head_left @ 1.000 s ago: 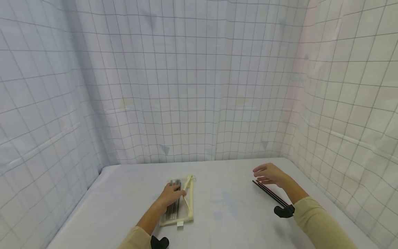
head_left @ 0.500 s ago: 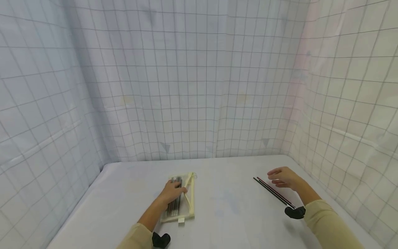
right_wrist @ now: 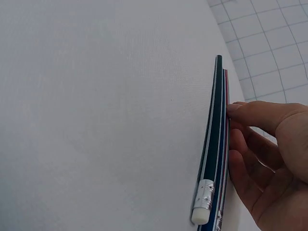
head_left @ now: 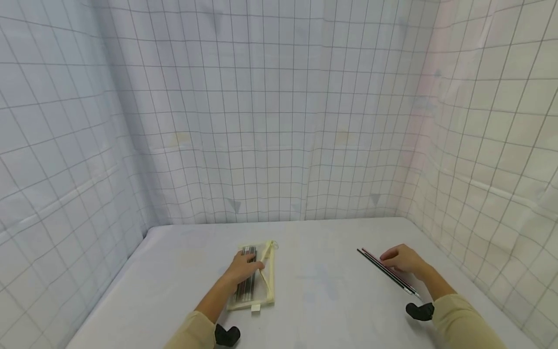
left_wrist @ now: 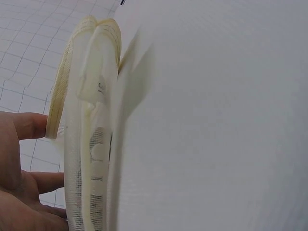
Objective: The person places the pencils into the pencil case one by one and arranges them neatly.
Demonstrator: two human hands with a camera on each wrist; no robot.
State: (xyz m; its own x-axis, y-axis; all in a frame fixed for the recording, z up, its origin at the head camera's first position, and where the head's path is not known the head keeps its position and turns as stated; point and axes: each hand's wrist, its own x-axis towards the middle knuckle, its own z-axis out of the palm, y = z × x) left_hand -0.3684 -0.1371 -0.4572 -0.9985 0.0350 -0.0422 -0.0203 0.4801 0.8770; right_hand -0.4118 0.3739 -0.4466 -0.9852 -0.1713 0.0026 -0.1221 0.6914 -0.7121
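On the left of the table lies a clear mesh zip pencil case with pale yellow trim and several dark pencils inside. My left hand rests over it, fingers spread. In the left wrist view, its thumb touches the raised yellow zip edge, and the case's mouth gapes. To the right, several pencils lie side by side; a green pencil with a white eraser is outermost and a red pencil is nearest my right hand. That hand's bent fingertips are right at the red pencil's side, thumb and fingers apart along it.
A white cloth covers the table. White curtains with a dark grid enclose the back and both sides. A small white tag sticks out from the case's near edge. Dark wrist cameras are strapped under both wrists.
My right hand has moved right and toward me, then lowered from above the loose pencils until its fingertips reach them. The left hand stays on the pencil case.
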